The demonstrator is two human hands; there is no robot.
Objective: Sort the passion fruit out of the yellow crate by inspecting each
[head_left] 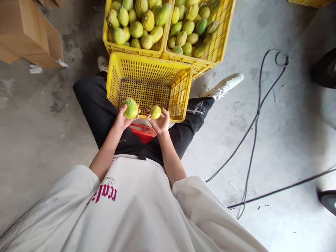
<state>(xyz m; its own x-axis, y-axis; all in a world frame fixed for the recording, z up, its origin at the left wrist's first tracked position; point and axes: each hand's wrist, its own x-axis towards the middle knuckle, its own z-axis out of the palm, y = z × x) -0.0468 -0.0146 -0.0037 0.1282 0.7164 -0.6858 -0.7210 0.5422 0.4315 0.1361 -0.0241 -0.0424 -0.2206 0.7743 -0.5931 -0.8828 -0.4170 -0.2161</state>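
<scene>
My left hand (127, 117) is closed around a larger, roundish green-yellow papaya (131, 108). Cupped in my right hand (160, 122), with the fingers curled round it, is a smaller yellow-green papaya (155, 112). Both fruits are held side by side and apart, over the near rim of a yellow plastic crate (151, 61). That crate stands between my legs, and its dark slotted bottom shows.
Behind it, a left yellow crate (131, 50) and a right yellow crate (222, 42) hold many papayas. A red seat-like object (144, 132) shows between my thighs. Cardboard boxes (31, 31) stand at upper left; a black cable (256, 119) loops across the floor at right.
</scene>
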